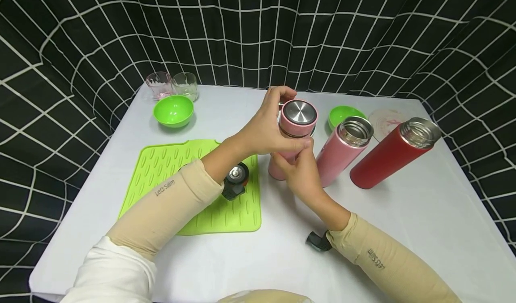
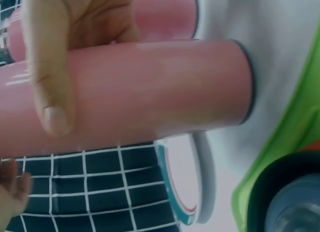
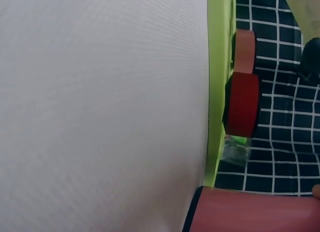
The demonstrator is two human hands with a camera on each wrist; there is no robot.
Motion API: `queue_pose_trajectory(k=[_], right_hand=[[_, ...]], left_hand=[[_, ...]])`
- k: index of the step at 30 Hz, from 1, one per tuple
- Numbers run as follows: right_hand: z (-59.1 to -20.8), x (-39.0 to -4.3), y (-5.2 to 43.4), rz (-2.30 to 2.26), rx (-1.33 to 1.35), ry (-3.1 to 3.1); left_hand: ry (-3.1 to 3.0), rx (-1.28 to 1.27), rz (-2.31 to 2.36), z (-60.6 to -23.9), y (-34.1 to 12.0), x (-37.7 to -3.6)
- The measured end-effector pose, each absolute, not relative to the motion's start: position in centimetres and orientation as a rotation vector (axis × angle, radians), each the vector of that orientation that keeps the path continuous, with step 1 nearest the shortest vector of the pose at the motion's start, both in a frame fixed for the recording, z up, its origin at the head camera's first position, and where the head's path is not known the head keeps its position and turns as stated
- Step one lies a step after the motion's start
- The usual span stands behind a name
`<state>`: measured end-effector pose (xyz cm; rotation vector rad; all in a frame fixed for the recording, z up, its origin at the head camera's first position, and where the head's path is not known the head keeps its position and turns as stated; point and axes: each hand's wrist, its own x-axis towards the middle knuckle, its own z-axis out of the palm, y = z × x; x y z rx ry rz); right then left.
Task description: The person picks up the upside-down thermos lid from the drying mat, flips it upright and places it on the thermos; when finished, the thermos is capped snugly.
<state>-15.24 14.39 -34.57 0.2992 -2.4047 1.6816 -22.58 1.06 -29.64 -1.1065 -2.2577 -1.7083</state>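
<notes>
A pink flask (image 1: 276,170) stands upright on the white table (image 1: 403,231), just right of the green mat (image 1: 193,191). My left hand (image 1: 290,120) grips its pink lid with a steel top (image 1: 299,111) from the left. From the near side, my right hand (image 1: 296,166) wraps round the flask's body below the lid. In the left wrist view the pink flask (image 2: 160,87) fills the frame and a thumb (image 2: 50,92) lies across it. The right wrist view shows only the flask's base (image 3: 250,212) on the table.
An open pink flask (image 1: 342,150) and an open red flask (image 1: 389,157) stand at the right. A black lid (image 1: 235,179) lies on the mat, with a red lid (image 3: 244,104) and a pink lid (image 3: 245,44). Two green bowls (image 1: 173,110) (image 1: 342,114), two glasses (image 1: 159,84) (image 1: 185,85) and a round coaster (image 1: 387,119) sit at the back.
</notes>
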Motion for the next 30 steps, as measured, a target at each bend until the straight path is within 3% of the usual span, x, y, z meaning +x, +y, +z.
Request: queue_pose_trajectory(k=[7, 30], right_hand=[[-37.2, -16.6, 15.1, 1.638, 0.288, -2.394], [-37.1, -16.5, 15.1, 1.667, 0.284, -2.376]], left_hand=[[-2.247, -1.097, -1.796, -29.8, 0.8, -22.8], [-2.308, -1.136, -1.907, -29.8, 0.5, -23.1]])
